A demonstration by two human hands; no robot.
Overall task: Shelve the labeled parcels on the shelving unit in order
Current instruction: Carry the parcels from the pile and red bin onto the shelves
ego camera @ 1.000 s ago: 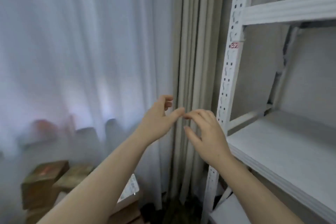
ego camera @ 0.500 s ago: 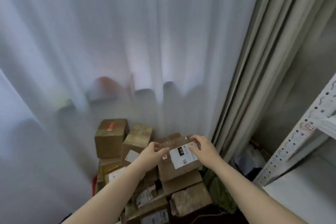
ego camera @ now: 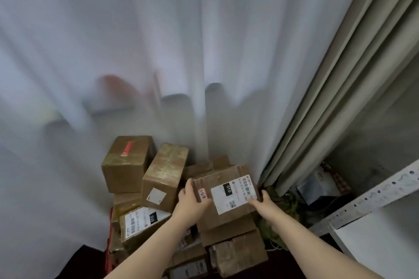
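A cardboard parcel point(ego camera: 229, 213) is held at the top of a pile of boxes point(ego camera: 238, 253), towards the pile's right edge, close to where the two curtains meet. Whether it is lifted clear of the boxes beneath cannot be told. A white shipping label point(ego camera: 234, 196) with a black patch reading "010" is seen on its top face, and a small handwritten sticker point(ego camera: 203, 195) is stuck just beside the label's left edge.

The parcel is clamped between both hands, which are kept apart by its width. Its left edge is gripped by the left hand point(ego camera: 190, 203), the thumb laid on top next to the sticker. Its near right corner is gripped by the right hand point(ego camera: 264, 203), with the fingers touching the label's corner.

At the pile's left edge a box with red tape point(ego camera: 127, 162) is stacked, and a taller box point(ego camera: 164, 176) with a blank white label leans just beside it. Below these a third box point(ego camera: 144, 222), also marked "010", is found.

A sheer white curtain point(ego camera: 158, 52) hangs behind the pile, and a beige curtain point(ego camera: 340, 97) to its right. At the right edge of the view the perforated white post of the shelving unit point(ego camera: 374, 196) is seen, well apart from the parcel.
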